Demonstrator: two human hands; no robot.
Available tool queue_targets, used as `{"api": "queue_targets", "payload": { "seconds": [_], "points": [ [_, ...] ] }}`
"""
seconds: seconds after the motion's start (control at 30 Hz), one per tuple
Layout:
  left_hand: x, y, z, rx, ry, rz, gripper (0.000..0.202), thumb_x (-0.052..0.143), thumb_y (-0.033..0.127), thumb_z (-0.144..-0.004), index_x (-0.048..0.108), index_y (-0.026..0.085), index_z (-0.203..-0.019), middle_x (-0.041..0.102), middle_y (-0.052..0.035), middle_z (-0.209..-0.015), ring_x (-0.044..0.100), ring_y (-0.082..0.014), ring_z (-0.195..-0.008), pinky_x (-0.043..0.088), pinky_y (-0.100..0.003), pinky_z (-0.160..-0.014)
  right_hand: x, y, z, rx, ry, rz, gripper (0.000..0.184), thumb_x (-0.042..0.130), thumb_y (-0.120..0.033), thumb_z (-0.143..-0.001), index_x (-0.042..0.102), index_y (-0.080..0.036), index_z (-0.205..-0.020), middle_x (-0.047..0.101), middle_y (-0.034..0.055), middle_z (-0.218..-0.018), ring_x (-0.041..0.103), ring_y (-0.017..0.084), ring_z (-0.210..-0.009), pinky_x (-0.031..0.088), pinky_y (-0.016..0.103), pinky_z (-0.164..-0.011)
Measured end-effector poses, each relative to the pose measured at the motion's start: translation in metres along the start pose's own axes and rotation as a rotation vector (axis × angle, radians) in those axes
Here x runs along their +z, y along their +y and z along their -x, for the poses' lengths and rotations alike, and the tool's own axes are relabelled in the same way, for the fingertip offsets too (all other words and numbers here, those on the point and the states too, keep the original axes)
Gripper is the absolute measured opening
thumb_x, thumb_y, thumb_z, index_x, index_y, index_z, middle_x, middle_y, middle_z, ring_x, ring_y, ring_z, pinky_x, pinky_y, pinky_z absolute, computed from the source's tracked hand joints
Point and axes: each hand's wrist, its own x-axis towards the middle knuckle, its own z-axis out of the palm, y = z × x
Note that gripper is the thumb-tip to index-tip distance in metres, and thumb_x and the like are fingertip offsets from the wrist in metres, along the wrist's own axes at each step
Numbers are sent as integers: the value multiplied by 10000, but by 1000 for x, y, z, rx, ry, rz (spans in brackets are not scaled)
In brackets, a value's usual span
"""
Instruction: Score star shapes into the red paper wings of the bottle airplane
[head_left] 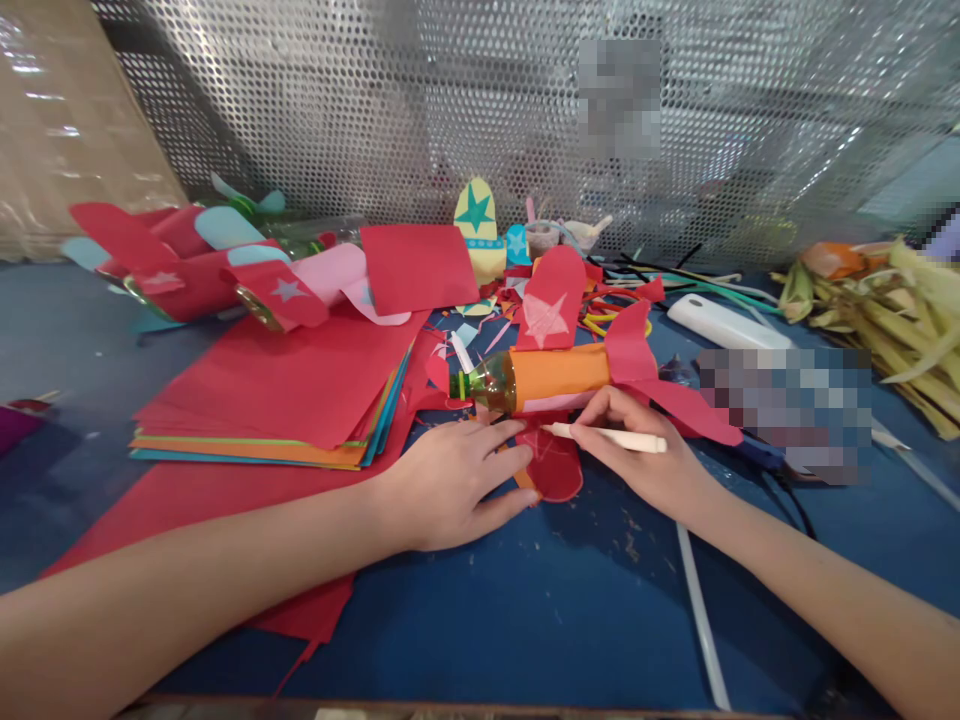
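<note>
On the clear bottle wrapped in orange paper [562,369], the rounded red paper flap at twelve o'clock [564,275] already bears a pale pink star [545,320], while the rounded red paper flap at six o'clock [559,478] shows only faint lines (fingers hide part), so its marking looks begun but unfinished. The right hand [651,477] pinches a slim cream-white pen [630,439], its tip over that lower flap, which lies at nine o'clock from this hand, the bottle at eleven; the left hand [457,485], fingers spread, rests its fingertips at the flap's nine-o'clock edge.

Orange-wrapped bottle [536,378], pink-starred red wing [557,285], cream pen [630,439].
</note>
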Motion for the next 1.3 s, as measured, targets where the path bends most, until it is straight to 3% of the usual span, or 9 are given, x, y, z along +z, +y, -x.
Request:
{"api": "queue_targets", "payload": {
  "seconds": [0.17, 0.37, 0.97, 1.3],
  "points": [
    [-1, 0, 0, 0, 0, -2, 449, 265, 405, -993, 615, 127, -1035, 650, -145, -1071, 638, -233, -856, 529, -380, -760, 1, 1, -1, -22, -24, -117, 197, 581, -345, -829, 452, -236, -728, 646, 19, -816, 654, 182, -765, 469, 278, -636],
    [-1, 0, 1, -4, -9, -4, 440, 271, 404, -990, 615, 133, -1035, 647, -146, -1079, 636, -233, -861, 528, -387, -771, -1, 1, 0, -33, -32, -20, 198, 581, -346, -848, 469, -227, -735, 593, -11, -685, 576, 146, -610, 432, 260, -561],
    [0, -1, 0, -1, -13, 4, 444, 276, 400, -989, 618, 119, -1029, 648, -159, -1065, 639, -248, -832, 528, -399, -742, 0, 0, 0, -8, 25, 22, 212, 588, -343, -830, 447, -227, -721, 552, -24, -665, 543, 140, -593, 415, 252, -550],
    [0, -1, 1, -5, -13, 3, 434, 276, 401, -990, 613, 131, -1033, 646, -150, -1077, 637, -236, -851, 524, -387, -760, -1, 0, 0, -58, -14, -6, 185, 569, -306, -844, 459, -225, -718, 558, -23, -661, 548, 131, -589, 415, 245, -552]
  ]
}}
